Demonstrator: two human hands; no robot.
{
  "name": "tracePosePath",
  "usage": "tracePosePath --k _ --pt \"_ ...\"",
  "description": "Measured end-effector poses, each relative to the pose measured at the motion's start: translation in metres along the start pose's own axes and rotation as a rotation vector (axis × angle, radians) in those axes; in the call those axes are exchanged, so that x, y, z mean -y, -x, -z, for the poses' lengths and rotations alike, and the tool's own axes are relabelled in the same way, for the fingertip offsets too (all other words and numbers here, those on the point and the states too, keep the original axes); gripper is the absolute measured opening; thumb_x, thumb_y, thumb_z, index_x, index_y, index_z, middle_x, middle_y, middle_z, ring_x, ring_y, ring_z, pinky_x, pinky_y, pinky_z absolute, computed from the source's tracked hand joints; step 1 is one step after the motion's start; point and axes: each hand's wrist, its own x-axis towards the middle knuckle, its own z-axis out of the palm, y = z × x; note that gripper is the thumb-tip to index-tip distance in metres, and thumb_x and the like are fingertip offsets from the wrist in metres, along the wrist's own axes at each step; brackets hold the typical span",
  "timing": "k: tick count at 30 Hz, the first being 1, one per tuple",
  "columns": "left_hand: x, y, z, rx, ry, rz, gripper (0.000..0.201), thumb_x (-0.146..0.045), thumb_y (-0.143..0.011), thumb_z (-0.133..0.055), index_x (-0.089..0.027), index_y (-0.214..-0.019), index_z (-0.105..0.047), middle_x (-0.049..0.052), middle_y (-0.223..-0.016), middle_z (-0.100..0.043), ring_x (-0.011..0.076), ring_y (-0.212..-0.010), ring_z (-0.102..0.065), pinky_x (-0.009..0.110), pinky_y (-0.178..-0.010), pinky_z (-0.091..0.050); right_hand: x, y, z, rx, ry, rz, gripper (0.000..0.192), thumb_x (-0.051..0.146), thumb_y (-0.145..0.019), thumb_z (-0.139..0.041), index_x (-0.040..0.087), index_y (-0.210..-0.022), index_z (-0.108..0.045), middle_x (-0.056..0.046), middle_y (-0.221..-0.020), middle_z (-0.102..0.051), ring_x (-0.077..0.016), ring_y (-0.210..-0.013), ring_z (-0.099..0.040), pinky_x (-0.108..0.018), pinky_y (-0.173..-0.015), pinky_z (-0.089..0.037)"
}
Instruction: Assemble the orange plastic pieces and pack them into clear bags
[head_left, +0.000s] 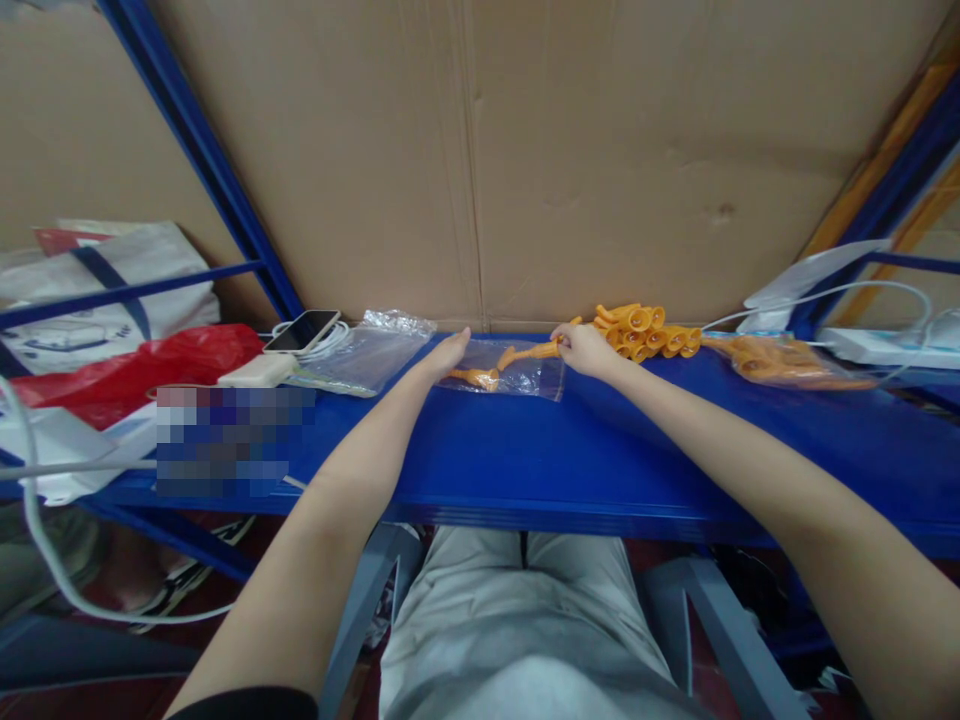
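Note:
My left hand (pixel 452 354) grips the left end of a clear plastic bag (pixel 531 381), its thumb pointing up and its other fingers largely hidden. One orange plastic piece (pixel 477 378) with a flared, cup-like end lies at the bag, close to that hand. My right hand (pixel 586 350) is closed on a second orange plastic piece (pixel 534 352), which points left over the bag; whether its tip is inside the bag I cannot tell. Just beyond my right hand is a stacked pile of orange plastic pieces (pixel 646 332), hollow round ends facing me.
A filled bag of orange pieces (pixel 787 360) lies right on the blue table (pixel 525 460). Flat clear bags (pixel 360 355), a phone (pixel 304 331), a white cable and a red bag (pixel 187 360) are at left. Cardboard (pixel 480 160) stands behind. Another person's foot shows lower left.

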Motion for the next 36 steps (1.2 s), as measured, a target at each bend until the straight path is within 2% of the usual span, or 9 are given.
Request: tracePosePath --k 4,6,9,13,18,21,27,31,36 --pt "-0.008 0.005 0.001 0.035 0.048 0.08 0.052 -0.043 -0.101 -0.032 -0.015 -0.136 -0.058 0.012 -0.151 -0.047 0.0248 -0.144 -0.04 0.04 -0.117 -0.033 0.009 -0.011 -0.007 0.042 -0.066 -0.009 0.037 0.003 -0.079 -0.054 0.012 -0.107 -0.076 -0.009 -0.089 -0.076 -0.0199 -0.085 -0.07 -0.029 -0.085 -0.05" --pt "-0.011 0.007 0.002 0.047 0.055 0.083 0.051 -0.042 -0.102 -0.03 -0.016 -0.136 -0.058 0.011 -0.15 -0.049 0.0244 -0.143 -0.041 0.039 -0.116 -0.034 0.013 -0.017 -0.012 0.075 -0.147 -0.036 0.031 0.004 -0.078 -0.056 0.013 -0.099 -0.078 -0.006 -0.078 -0.075 -0.0178 -0.076 -0.069 -0.028 -0.082 -0.05" --pt "-0.012 0.008 0.003 0.053 0.06 0.075 0.052 -0.041 -0.103 -0.026 -0.016 -0.136 -0.058 0.013 -0.148 -0.051 0.023 -0.142 -0.043 0.038 -0.116 -0.033 0.017 -0.022 -0.018 0.139 -0.349 -0.184 0.018 0.011 -0.081 -0.059 0.01 -0.08 -0.076 -0.001 -0.053 -0.063 -0.0128 -0.052 -0.058 -0.025 -0.066 -0.049" --pt "-0.011 0.008 0.002 0.025 0.058 0.075 0.052 -0.042 -0.103 -0.026 -0.016 -0.136 -0.058 0.014 -0.149 -0.05 0.023 -0.142 -0.044 0.038 -0.115 -0.034 0.022 -0.019 -0.019 0.167 -0.484 -0.324 0.03 0.022 -0.091 -0.058 0.008 -0.064 -0.065 0.003 -0.036 -0.041 -0.0081 -0.037 -0.038 -0.022 -0.046 -0.036" --pt "-0.01 0.008 0.001 0.017 0.027 0.08 0.056 -0.041 -0.104 -0.021 -0.013 -0.138 -0.055 0.013 -0.152 -0.046 0.0229 -0.145 -0.039 0.037 -0.117 -0.032 0.024 -0.009 -0.015 0.35 -0.648 -0.333 0.032 0.026 -0.089 -0.067 0.013 -0.061 -0.057 0.001 -0.04 -0.047 -0.0033 -0.034 -0.029 -0.019 -0.037 -0.021" --pt "-0.009 0.006 0.002 0.027 0.023 0.074 0.056 -0.044 -0.103 -0.025 -0.013 -0.136 -0.058 0.013 -0.15 -0.049 0.0241 -0.144 -0.04 0.034 -0.115 -0.034 0.023 -0.009 -0.016 0.396 -0.654 -0.314 0.035 0.035 -0.087 -0.07 0.013 -0.062 -0.058 0.001 -0.041 -0.049 -0.0029 -0.032 -0.028 -0.018 -0.034 -0.019" --pt "-0.009 0.005 0.002 0.041 0.053 0.079 0.057 -0.043 -0.104 -0.022 -0.009 -0.137 -0.055 0.016 -0.151 -0.048 0.021 -0.143 -0.042 0.031 -0.115 -0.033 0.022 -0.021 -0.026 0.256 -0.568 -0.29 0.038 0.032 -0.095 -0.057 0.009 -0.066 -0.066 -0.001 -0.037 -0.049 -0.0068 -0.031 -0.034 -0.02 -0.036 -0.03" --pt "-0.009 0.005 0.001 0.036 0.083 0.091 0.059 -0.043 -0.104 -0.018 -0.011 -0.138 -0.053 0.017 -0.149 -0.049 0.0212 -0.142 -0.044 0.033 -0.114 -0.035 0.019 -0.03 -0.032 0.244 -0.543 -0.266 0.036 0.032 -0.093 -0.059 0.011 -0.065 -0.068 0.003 -0.032 -0.042 -0.0085 -0.029 -0.037 -0.02 -0.036 -0.032" --pt "-0.008 0.004 0.002 0.028 0.101 0.107 0.063 -0.046 -0.104 -0.014 -0.011 -0.139 -0.052 0.017 -0.151 -0.047 0.0214 -0.142 -0.043 0.035 -0.114 -0.036 0.014 -0.029 -0.028 0.304 -0.698 -0.176 0.027 0.034 -0.09 -0.067 0.008 -0.097 -0.074 0.003 -0.047 -0.055 -0.0062 -0.034 -0.042 -0.018 -0.035 -0.033"
